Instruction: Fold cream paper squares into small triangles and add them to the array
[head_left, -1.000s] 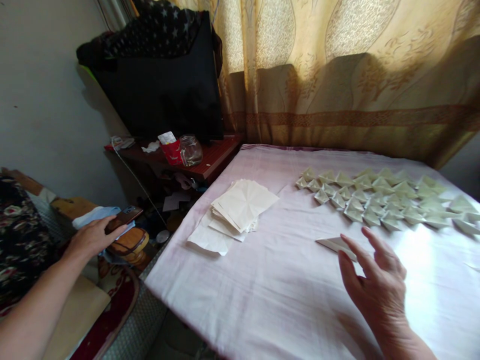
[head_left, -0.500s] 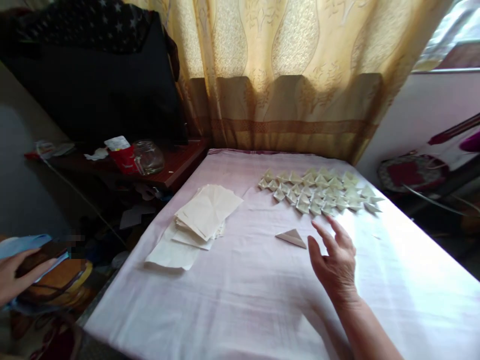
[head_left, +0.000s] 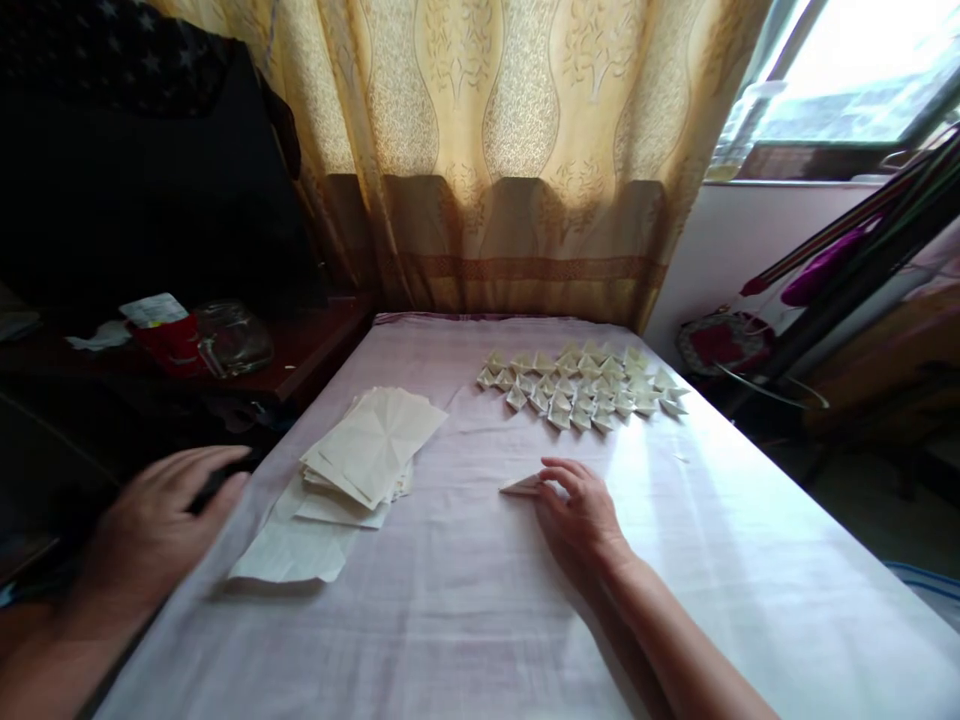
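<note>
My right hand (head_left: 581, 505) lies near the middle of the white-clothed table (head_left: 465, 620), fingers flat on one end of a folded paper triangle (head_left: 521, 486). My left hand (head_left: 157, 525) hovers over the table's left edge, blurred, fingers stretched out and holding nothing that I can see. It is nearest a loose paper sheet (head_left: 289, 548) and a stack of creased paper squares (head_left: 375, 445). Several small folded paper pieces (head_left: 581, 385) lie in rows at the far side of the table.
A dark side table (head_left: 315, 340) at the left carries a glass jar (head_left: 232, 338) and a red box (head_left: 169, 345). A patterned curtain (head_left: 487, 150) hangs behind the table. Cluttered items and a window stand at the right.
The view has swung right. My left hand came off the phone at the left and moved to the table's edge. My right hand went down onto the folded triangle.
</note>
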